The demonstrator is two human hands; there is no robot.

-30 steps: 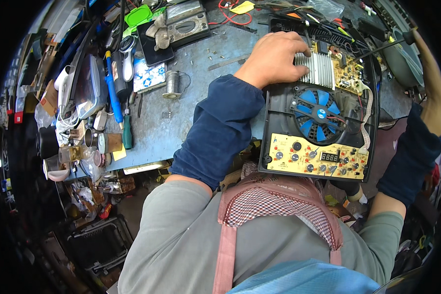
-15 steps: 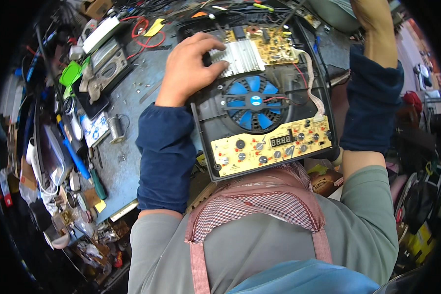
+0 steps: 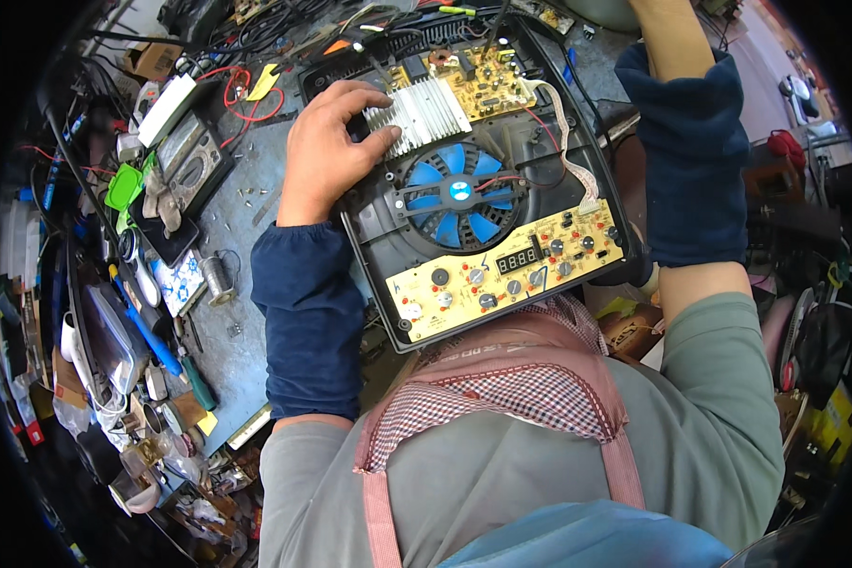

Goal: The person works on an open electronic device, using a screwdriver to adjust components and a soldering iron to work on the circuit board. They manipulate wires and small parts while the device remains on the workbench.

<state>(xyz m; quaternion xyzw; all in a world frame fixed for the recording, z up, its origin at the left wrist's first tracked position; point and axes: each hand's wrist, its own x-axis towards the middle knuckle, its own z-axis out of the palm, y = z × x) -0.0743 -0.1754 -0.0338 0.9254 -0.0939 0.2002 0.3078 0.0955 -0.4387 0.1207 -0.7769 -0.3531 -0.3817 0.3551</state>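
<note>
An opened induction cooker rests tilted in front of me, its black shell holding a blue-bladed fan. Behind the fan, a finned silver heat sink sits beside a yellow circuit board. My left hand has its thumb and curled fingers around the left end of that heat sink. Closest to my body lies a long control board with buttons and a small display, linked by a white ribbon cable. My right forearm reaches up past the top edge, so the hand itself is out of view.
On the left of the blue-grey bench lie a multimeter, a solder wire spool, a green-handled screwdriver and red test leads. Clutter crowds the left edge. A dark cable passes the cooker's far right.
The whole view has shifted, so the cooker and bench appear a little further left. My left hand stays at the heat sink; my right forearm still extends out past the top.
</note>
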